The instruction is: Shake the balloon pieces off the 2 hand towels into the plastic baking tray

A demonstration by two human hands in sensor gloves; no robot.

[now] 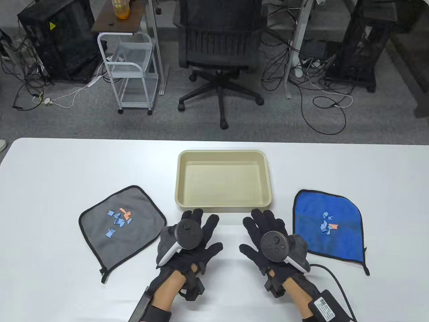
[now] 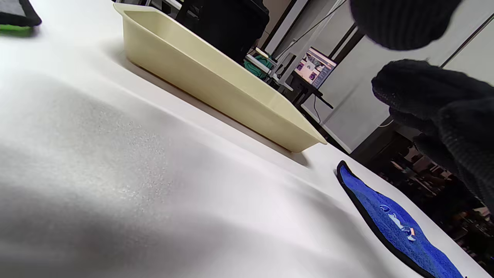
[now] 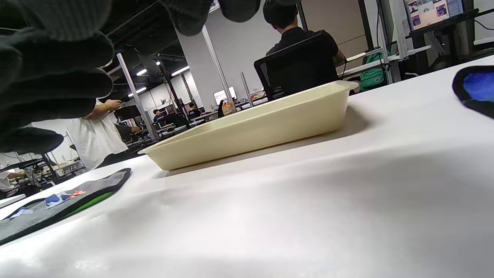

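Note:
A cream plastic baking tray (image 1: pixel 222 201) sits mid-table with nothing in it; it shows side-on in both wrist views (image 2: pixel 216 83) (image 3: pixel 254 133). A grey hand towel (image 1: pixel 134 231) lies to its left, carrying blue and orange balloon pieces (image 1: pixel 119 219). A blue hand towel (image 1: pixel 311 228) lies to the right, with balloon pieces (image 1: pixel 327 226) on it. My left hand (image 1: pixel 197 231) and right hand (image 1: pixel 264 228) lie flat on the table between the towels, just in front of the tray, fingers spread and holding nothing.
The white table (image 1: pixel 50 188) runs wide on both sides. Beyond its far edge stand an office chair (image 1: pixel 219 50), a white cart (image 1: pixel 132 67) and loose cables on the floor. A cable (image 1: pixel 330 273) runs from my right wrist.

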